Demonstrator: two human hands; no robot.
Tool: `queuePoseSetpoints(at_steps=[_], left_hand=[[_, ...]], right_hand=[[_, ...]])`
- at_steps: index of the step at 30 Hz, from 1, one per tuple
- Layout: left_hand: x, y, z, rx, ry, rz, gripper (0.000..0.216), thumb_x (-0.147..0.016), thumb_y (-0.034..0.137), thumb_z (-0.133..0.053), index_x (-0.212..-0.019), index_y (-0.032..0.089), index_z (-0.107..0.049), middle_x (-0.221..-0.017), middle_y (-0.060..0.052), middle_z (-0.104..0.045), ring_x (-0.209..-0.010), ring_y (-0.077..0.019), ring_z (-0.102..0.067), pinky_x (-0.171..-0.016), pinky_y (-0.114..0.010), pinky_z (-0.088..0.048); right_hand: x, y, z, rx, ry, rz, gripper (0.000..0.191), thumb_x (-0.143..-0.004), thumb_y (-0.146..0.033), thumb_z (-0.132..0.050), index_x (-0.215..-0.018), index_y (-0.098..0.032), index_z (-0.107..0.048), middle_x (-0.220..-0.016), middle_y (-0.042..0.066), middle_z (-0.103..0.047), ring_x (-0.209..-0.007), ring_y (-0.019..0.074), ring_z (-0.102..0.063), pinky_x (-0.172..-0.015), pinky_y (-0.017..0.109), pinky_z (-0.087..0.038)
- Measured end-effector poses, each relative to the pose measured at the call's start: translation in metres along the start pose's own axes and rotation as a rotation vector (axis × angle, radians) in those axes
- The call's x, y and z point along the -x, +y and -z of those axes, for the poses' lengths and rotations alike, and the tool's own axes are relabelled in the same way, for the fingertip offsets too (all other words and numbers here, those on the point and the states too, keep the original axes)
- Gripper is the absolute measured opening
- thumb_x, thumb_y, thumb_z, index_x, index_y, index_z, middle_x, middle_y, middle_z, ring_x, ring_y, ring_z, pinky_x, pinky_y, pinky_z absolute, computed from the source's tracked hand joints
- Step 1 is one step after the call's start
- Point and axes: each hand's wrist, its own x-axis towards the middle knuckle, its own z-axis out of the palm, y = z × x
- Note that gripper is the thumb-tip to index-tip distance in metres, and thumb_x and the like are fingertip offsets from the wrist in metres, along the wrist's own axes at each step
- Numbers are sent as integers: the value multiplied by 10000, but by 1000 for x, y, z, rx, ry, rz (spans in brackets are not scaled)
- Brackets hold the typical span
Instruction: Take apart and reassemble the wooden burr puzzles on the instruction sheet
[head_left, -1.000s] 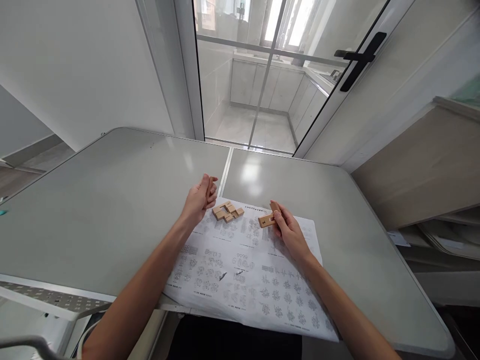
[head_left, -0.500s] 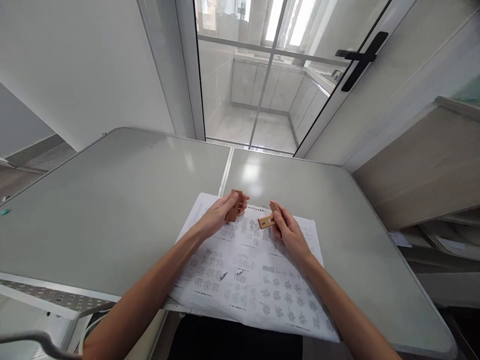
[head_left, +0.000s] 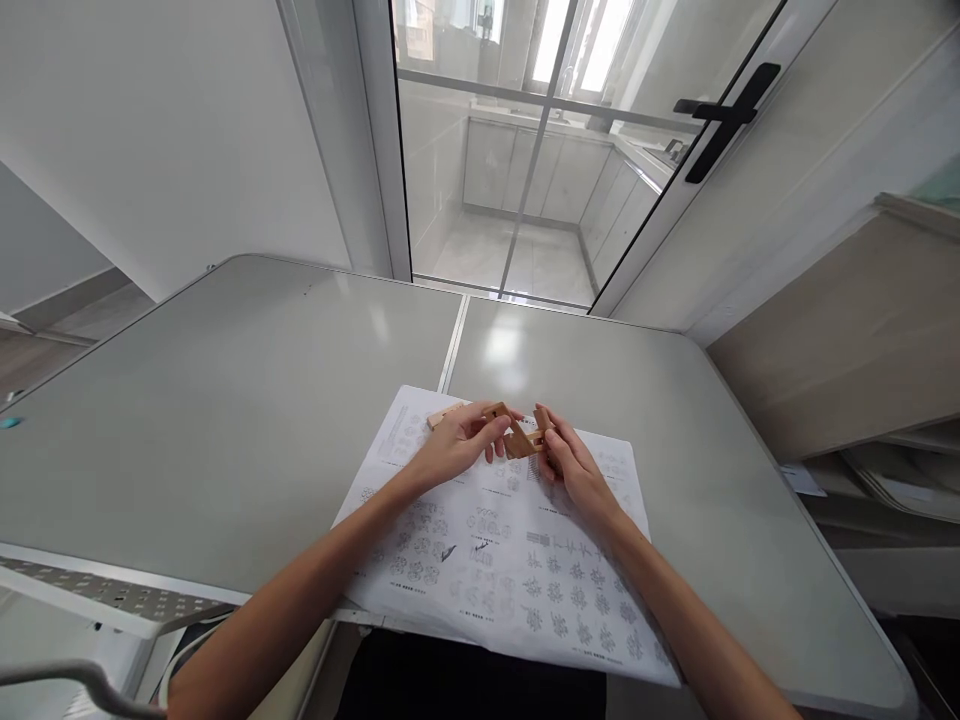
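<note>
My left hand and my right hand meet over the far part of a printed sheet. Each hand is closed on a wooden puzzle piece; the two pieces touch between my fingertips. Just behind my left hand, a bit of another wooden piece lies on the sheet; most of it is hidden by the hand.
The sheet of small diagrams lies on a grey folding table with a centre seam. Beyond the table stands a glass sliding door with a black handle. A wooden shelf unit is at the right.
My left hand picked up a wooden piece from the sheet and carried it right. It now touches the piece in my right hand, which stayed nearly still.
</note>
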Motion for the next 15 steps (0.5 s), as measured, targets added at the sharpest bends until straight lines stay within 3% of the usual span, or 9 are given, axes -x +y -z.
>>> queuePoseSetpoints(at_steps=[4,8,11,15], left_hand=[[1,-6,-5,-114,33,-100,338,-1065,435,-571,-1206,185,-748,-892,-48,-719,-756,-147,-682,-705,-277,-579],[1,-14,-6,-415,146,-303,220,-1057,338,-605,-1142,229,-777,-1018,-58,-748,-806,-143,-659,-718,-269,-544],[1,-18,-6,-510,187,-421,204,-1058,280,-609,-1171,232,-772,-1055,-68,-745,-789,-135,-646,-700,-264,-528],[1,-20,-5,-536,172,-444,236,-1069,255,-587,-1235,248,-755,-1069,-70,-741,-805,-140,-658,-695,-263,-520]], right_hand=[[0,0,-1,-52,-5,-15,631,-1057,-563,-471,-1605,-253,-423,-645,-50,-449,-568,166,-398,-528,288,-357],[-1,2,-2,-100,-21,9,640,-1047,-554,-505,-1616,-277,-409,-671,-44,-474,-578,168,-421,-515,289,-366],[-2,5,-3,-103,-31,40,633,-1054,-551,-512,-1617,-282,-403,-710,-42,-497,-589,156,-443,-528,288,-376],[-3,8,-3,-109,-26,46,622,-1058,-560,-524,-1607,-290,-416,-715,-52,-489,-587,144,-462,-549,290,-392]])
